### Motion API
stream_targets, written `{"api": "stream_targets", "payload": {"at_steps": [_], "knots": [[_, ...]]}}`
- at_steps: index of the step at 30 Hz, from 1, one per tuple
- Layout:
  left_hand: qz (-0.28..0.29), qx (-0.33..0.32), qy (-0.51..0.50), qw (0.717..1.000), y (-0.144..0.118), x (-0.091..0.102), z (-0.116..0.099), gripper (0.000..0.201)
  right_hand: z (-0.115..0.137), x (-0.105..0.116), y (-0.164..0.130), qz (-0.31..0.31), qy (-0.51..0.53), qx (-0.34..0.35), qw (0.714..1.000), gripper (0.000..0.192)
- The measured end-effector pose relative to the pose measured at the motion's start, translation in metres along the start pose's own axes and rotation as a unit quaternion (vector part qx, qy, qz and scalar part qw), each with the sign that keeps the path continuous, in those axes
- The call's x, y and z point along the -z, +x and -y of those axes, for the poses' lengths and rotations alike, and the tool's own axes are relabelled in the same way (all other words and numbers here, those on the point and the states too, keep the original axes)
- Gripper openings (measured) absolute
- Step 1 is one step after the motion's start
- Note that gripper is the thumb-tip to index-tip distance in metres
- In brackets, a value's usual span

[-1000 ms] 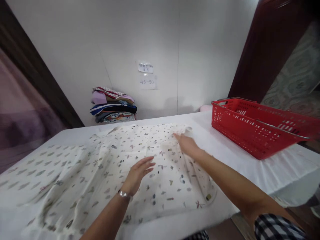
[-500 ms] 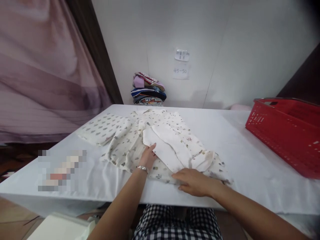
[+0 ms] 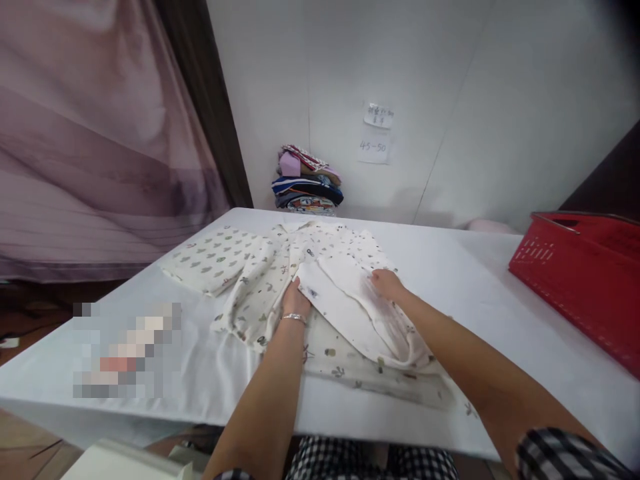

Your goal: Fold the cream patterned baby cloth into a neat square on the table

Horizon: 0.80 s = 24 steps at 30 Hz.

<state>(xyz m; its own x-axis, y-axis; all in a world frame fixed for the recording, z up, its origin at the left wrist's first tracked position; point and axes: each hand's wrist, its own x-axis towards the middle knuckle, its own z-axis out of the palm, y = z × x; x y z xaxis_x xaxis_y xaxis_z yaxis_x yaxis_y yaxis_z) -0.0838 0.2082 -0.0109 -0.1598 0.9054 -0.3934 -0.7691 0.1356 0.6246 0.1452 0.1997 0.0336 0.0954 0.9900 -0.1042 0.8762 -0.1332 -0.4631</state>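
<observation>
A white shirt (image 3: 270, 287) with a small scattered print lies spread on the white-covered table, a plain white part of it (image 3: 345, 320) turned up over the middle. My left hand (image 3: 296, 303), with a bracelet at the wrist, pinches the left edge of that plain part, thumb on top. Farther right, my right hand (image 3: 389, 285) closes on the cloth near the shirt's right side; its fingertips are partly hidden. Left of the shirt, touching it, lies a folded cloth (image 3: 210, 260) with a grey-green leaf-like print.
A red plastic basket (image 3: 575, 273) stands at the right end of the table (image 3: 465, 280). Behind the table rises a stack of folded clothes (image 3: 307, 180) by the wall with paper signs (image 3: 375, 147). A blurred-out item (image 3: 130, 353) lies front left. A pinkish curtain (image 3: 100, 147) hangs left.
My right hand has moved from the shirt's near edge up to its right side and taken hold of cloth. My left hand stays at the plain part's edge. The view has shifted slightly.
</observation>
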Motion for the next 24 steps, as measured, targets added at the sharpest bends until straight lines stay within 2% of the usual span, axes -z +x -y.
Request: {"api": "stream_targets", "payload": {"at_steps": [5, 10, 12, 14, 16, 17, 20, 24], "knots": [[0.054, -0.059, -0.034, 0.996, 0.009, 0.006, -0.002, 0.030, 0.018, -0.021, 0.050, 0.007, 0.042, -0.041, 0.998, 0.017], [0.026, -0.092, -0.005, 0.995, 0.013, 0.007, 0.000, 0.025, 0.054, -0.030, 0.060, -0.009, 0.114, -0.033, 0.993, 0.031], [0.013, -0.135, 0.005, 0.991, 0.014, 0.007, 0.000, 0.026, 0.071, -0.032, 0.053, -0.034, 0.137, 0.029, 0.990, 0.029], [0.000, -0.173, 0.027, 0.985, 0.017, 0.008, 0.001, 0.026, 0.088, -0.038, 0.041, -0.057, 0.154, 0.146, 0.976, 0.024], [-0.015, -0.192, 0.057, 0.980, 0.020, 0.009, 0.002, 0.026, 0.101, -0.046, 0.026, -0.048, 0.148, 0.259, 0.953, 0.020], [-0.021, -0.195, 0.071, 0.978, 0.021, 0.009, 0.002, 0.026, 0.106, -0.050, 0.020, -0.033, 0.136, 0.291, 0.947, 0.019], [-0.042, -0.199, 0.088, 0.975, 0.021, 0.010, 0.002, 0.024, 0.116, -0.063, 0.008, -0.007, 0.099, 0.318, 0.943, 0.019], [-0.050, -0.195, 0.090, 0.975, 0.014, 0.007, -0.004, 0.021, 0.125, -0.066, 0.003, -0.046, 0.072, 0.333, 0.939, 0.026]]}}
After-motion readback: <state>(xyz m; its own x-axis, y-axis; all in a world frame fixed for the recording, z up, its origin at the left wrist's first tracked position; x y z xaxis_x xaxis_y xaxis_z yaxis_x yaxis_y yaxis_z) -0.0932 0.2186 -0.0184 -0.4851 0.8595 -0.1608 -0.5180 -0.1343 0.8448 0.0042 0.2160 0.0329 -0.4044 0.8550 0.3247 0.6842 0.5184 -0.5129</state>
